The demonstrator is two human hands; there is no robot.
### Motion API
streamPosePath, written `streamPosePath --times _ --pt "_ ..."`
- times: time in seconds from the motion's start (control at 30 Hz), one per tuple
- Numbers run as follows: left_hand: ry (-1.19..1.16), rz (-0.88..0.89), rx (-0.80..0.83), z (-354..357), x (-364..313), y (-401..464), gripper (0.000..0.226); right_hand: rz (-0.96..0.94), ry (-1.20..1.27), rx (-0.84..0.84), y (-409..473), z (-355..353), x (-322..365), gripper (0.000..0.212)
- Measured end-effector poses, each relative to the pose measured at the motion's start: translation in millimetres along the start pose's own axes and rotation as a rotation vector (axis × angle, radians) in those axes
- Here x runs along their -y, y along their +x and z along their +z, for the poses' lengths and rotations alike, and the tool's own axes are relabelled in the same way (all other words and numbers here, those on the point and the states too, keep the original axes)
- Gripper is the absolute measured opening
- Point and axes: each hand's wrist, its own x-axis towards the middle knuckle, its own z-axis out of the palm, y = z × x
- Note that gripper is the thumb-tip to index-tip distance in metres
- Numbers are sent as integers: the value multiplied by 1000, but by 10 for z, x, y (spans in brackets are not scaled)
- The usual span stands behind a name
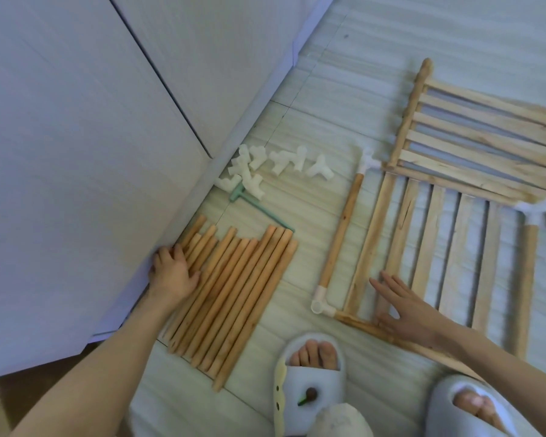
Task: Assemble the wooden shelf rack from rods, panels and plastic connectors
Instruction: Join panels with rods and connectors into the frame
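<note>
Panels (473,146) lie on the floor at right, the near one under our right hand (404,310), fingers flat and spread. Rods (230,294) sit in a row by the cabinet (76,152), long axes running from near us up toward the connectors (265,168); our left hand (174,272) rests on them, fingers loosely curled. Risk, we judge: nudged rods roll apart, or the fitted corner joint (320,305) pops off.

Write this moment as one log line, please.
left hand resting on loose rods | right hand flat on slatted panel | connectors unused
</note>
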Motion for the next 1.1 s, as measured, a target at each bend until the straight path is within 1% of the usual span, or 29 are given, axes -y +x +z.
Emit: streamPosePath --times 0.1,0.2,0.27,0.33,0.43,0.53,0.7,0.87,0.97,1.03,1.1 --pt "-75 -3 7 42 -26 18 80 -6 13 5 -2 -13 -5 72" --pt "-142 -30 73 25 -58 91 93 -12 19 6 1 -18 -16 71" --pt "-151 -74 110 -8 -104 138 95 -13 24 5 5 -10 -21 71" --pt "-164 -100 108 -22 -147 181 91 -12 20 1 5 -6 -24 70" --pt "-168 -81 76 -14 -176 224 74 -14 4 2 -1 -1 -25 70" --pt "-171 -87 60 -16 -202 243 64 -3 2 26 -14 -18 -33 69" --pt "-84 -31 -16 -61 -264 166 47 5 -3 36 -2 -48 -3 66" --pt "-42 84 -162 -224 -474 -14 34 41 108 36 -95 -170 109 62" --pt "-140 231 -229 -394 -696 -209 26 48 178 -19 -203 -318 244 52" --pt "-293 372 -194 -530 -920 -391 25 35 304 -97 -312 -446 365 45" --pt "-403 494 -106 -686 -1194 -606 28 9 491 -199 -458 -579 489 40"
